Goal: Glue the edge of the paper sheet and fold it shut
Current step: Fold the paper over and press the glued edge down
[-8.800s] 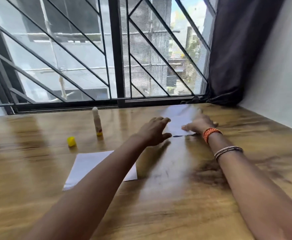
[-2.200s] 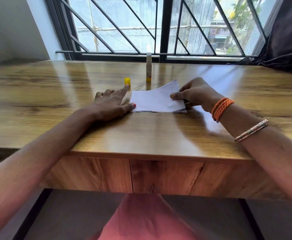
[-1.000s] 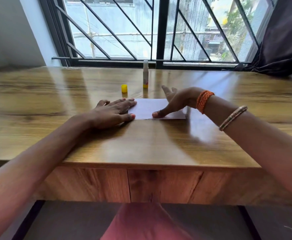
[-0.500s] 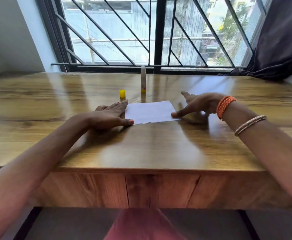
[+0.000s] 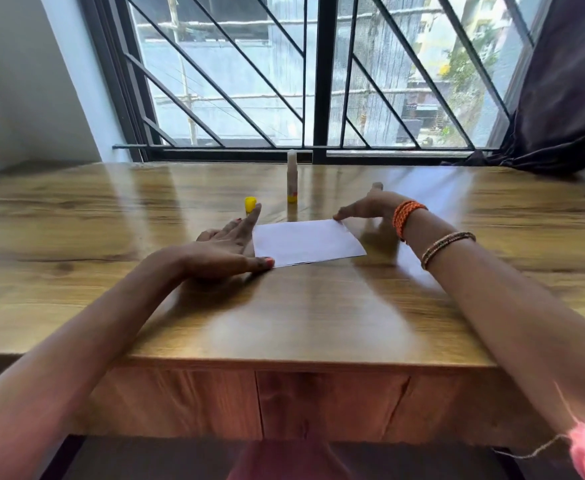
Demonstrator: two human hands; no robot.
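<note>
Both grips slack, flat: my left hand (image 5: 227,251) pins the folded paper sheet (image 5: 306,242) to the worktop (image 5: 76,237), my right hand (image 5: 370,207) touches its far corner, probably setting the glued fold.

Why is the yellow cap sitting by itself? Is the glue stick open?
Open. The glue stick stands upright with no cap on, and its yellow cap sits apart on the table, to its left.

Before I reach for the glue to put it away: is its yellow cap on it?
No, the yellow cap stands on the table left of the upright glue stick, apart from it.
</note>
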